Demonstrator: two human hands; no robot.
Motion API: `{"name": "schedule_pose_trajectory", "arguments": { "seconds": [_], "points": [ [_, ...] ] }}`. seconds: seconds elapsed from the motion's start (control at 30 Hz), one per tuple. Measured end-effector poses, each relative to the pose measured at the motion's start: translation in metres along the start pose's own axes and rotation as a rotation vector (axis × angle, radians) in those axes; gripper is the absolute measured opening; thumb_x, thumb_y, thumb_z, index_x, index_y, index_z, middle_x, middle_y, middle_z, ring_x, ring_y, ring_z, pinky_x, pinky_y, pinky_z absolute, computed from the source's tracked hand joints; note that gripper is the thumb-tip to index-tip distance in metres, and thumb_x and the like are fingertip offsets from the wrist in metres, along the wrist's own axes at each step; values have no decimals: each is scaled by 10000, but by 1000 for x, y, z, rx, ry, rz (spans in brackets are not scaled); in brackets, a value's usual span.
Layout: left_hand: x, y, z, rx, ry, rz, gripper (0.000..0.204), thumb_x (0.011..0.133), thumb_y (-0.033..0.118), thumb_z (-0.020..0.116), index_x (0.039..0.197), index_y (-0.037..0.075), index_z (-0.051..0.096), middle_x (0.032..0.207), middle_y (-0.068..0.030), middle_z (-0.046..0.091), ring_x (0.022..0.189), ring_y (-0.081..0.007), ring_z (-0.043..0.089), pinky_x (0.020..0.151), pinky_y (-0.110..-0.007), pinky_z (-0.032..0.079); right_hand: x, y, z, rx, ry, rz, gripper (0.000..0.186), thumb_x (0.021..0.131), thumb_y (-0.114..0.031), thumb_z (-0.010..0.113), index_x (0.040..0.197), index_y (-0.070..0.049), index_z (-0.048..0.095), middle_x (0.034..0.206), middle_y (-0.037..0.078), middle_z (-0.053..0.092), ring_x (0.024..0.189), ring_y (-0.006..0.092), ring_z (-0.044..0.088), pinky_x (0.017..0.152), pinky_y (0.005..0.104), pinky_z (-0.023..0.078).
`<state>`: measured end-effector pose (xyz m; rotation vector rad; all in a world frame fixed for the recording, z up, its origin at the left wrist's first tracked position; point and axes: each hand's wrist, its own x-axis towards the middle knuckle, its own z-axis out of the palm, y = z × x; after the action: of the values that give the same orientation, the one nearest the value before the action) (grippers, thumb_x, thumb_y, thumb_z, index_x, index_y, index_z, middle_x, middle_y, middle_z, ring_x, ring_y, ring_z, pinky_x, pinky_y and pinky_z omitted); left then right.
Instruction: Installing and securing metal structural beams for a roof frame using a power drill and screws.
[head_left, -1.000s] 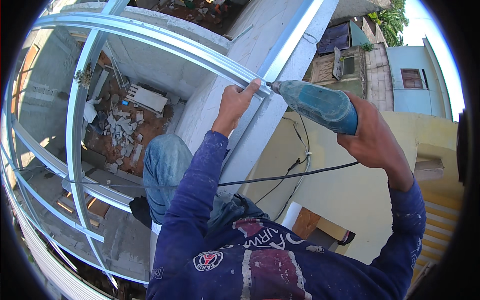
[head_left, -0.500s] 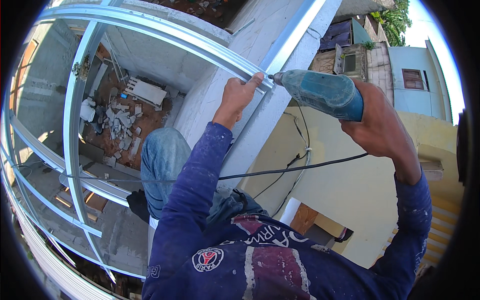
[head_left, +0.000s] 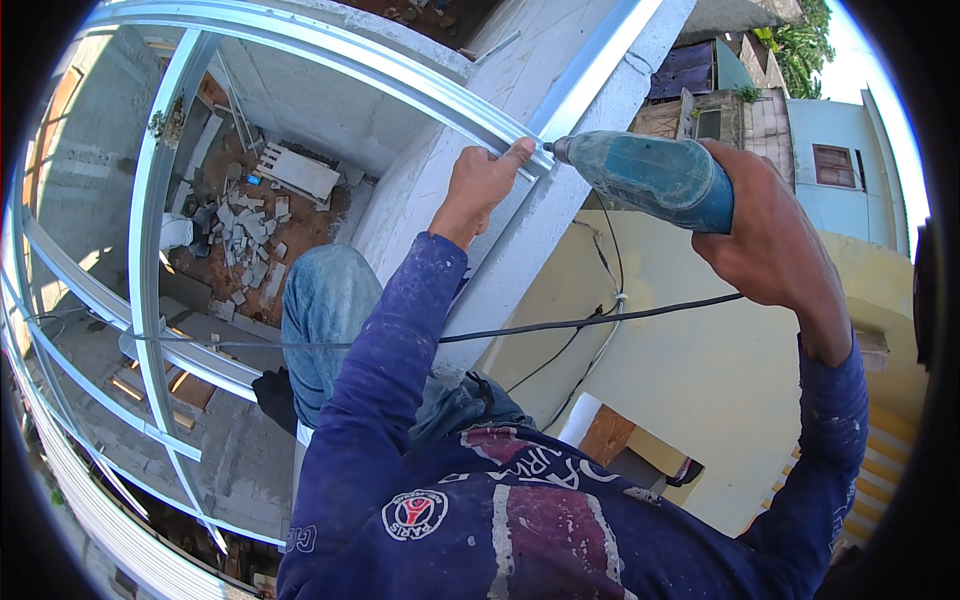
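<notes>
Drill (head_left: pixel 650 178) is wrapped by the closed grip of the right hand (head_left: pixel 765 225), its tip beside the metal beam (head_left: pixel 425 92) pinched by the left hand (head_left: pixel 478 192).

This is an open-air building site, seen from roof height: a bare metal frame (head_left: pixel 400 78) spans roofless rooms with raw grey walls (head_left: pixel 310 108). Below, broken rubble (head_left: pixel 250 228) lies on a reddish dirt floor (head_left: pixel 305 230). A pale blue house (head_left: pixel 812 205) stands nearby, under daylight sky (head_left: pixel 852 62).

Head-worn fisheye looks down, both hands (head_left: pixel 478 190) near.
</notes>
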<state>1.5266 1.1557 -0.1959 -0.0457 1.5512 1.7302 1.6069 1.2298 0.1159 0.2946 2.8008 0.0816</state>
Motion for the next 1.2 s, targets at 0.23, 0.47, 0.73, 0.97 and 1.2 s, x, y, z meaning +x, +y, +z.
{"name": "schedule_pose_trajectory", "arguments": {
  "seconds": [0.23, 0.47, 0.73, 0.97, 1.2],
  "points": [
    [-3, 6, -4, 20, -56, -32, 651, 902, 475, 730, 1013, -162, 653, 833, -228, 643, 704, -248, 650, 495, -383, 480, 3, 1, -1, -9, 2, -29, 516, 704, 8, 663, 1217, 27, 615, 1117, 274, 662, 1085, 454, 618, 1006, 492, 465],
    [-1, 5, -3, 14, -14, -15, 689, 895, 492, 732, 1018, -179, 637, 757, -172, 617, 583, -195, 592, 399, -361, 408, 0, 10, 4, -66, 41, -68, 504, 713, 11, 667, 1214, 7, 619, 1110, 251, 668, 1072, 440, 624, 1009, 484, 475],
    [-5, 11, -5, 45, -59, -45, 734, 903, 481, 718, 1078, -222, 600, 852, -243, 640, 706, -252, 643, 503, -377, 486, 7, 16, 5, -70, -19, -93, 434, 715, 16, 687, 1145, -1, 637, 1068, 230, 682, 1049, 419, 642, 986, 484, 489],
    [-6, 12, -6, 36, -38, 0, 743, 885, 460, 741, 1078, -242, 592, 913, -292, 648, 811, -293, 656, 618, -397, 521, 11, 22, 10, -105, -88, -59, 556, 698, 4, 729, 1240, -36, 608, 1136, 215, 670, 1101, 425, 610, 997, 481, 477],
    [-9, 18, -6, 62, -33, -76, 658, 890, 421, 742, 1038, -211, 633, 893, -259, 650, 746, -238, 644, 539, -364, 486, 9, 18, 8, -128, 1, -113, 430, 685, 43, 695, 1112, 15, 650, 992, 233, 699, 985, 406, 672, 923, 482, 526]
  ]
}}
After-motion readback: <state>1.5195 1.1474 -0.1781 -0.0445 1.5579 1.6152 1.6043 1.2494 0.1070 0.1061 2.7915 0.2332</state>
